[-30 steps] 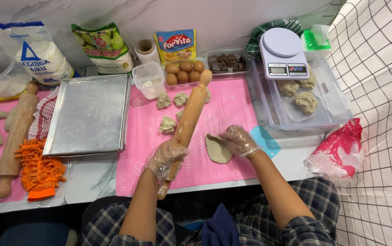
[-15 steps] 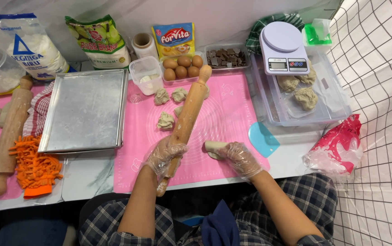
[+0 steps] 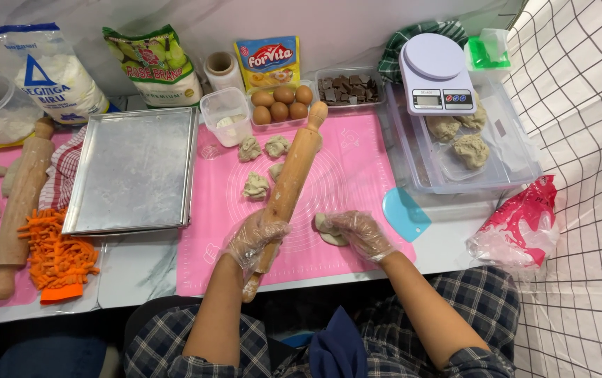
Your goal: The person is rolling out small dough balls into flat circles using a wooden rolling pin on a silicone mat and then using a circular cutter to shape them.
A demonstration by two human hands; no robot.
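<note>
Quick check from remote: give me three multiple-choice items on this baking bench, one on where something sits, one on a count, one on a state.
1. Where does the digital scale sit?
A. on the clear plastic bin
B. on the metal baking tray
C. on the pink mat

2. How many eggs show in their container?
A. two
B. five
C. nine

3. What is the left hand doing?
A. lying flat on the mat
B. gripping the wooden rolling pin
C. holding the blue scraper

Answers:
1 A, the scale rests across the bin's back corner.
2 B, five brown eggs can be counted.
3 B, its gloved fingers wrap the pin's lower end, while the right hand covers a piece of dough.
</note>
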